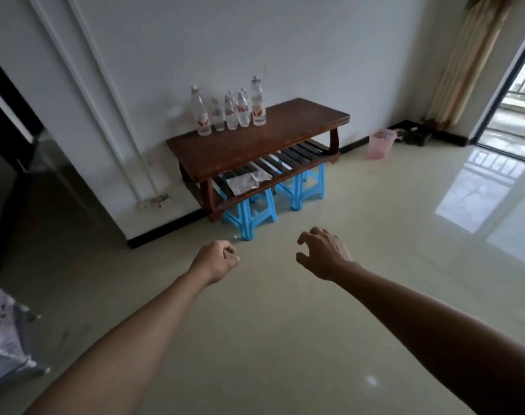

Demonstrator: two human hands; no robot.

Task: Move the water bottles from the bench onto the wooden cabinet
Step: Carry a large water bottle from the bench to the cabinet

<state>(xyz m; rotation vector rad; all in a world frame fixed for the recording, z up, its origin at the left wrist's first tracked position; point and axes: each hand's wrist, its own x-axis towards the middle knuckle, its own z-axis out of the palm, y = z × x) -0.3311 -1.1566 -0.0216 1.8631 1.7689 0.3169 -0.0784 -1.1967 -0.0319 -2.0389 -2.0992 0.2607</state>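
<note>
Several clear water bottles with red-and-white labels stand upright in a cluster at the back left end of a dark wooden bench against the white wall. Two are tall, one at each end of the cluster. My left hand is stretched out over the floor with its fingers curled in and nothing in it. My right hand is also held out, fingers spread and loosely bent, empty. Both hands are well short of the bench. No wooden cabinet can be made out for certain.
Two blue plastic stools stand under the bench, whose slatted lower shelf holds a crumpled paper. A pink basket sits by the wall to the right. A glass door is at the far right, a dark doorway at the left.
</note>
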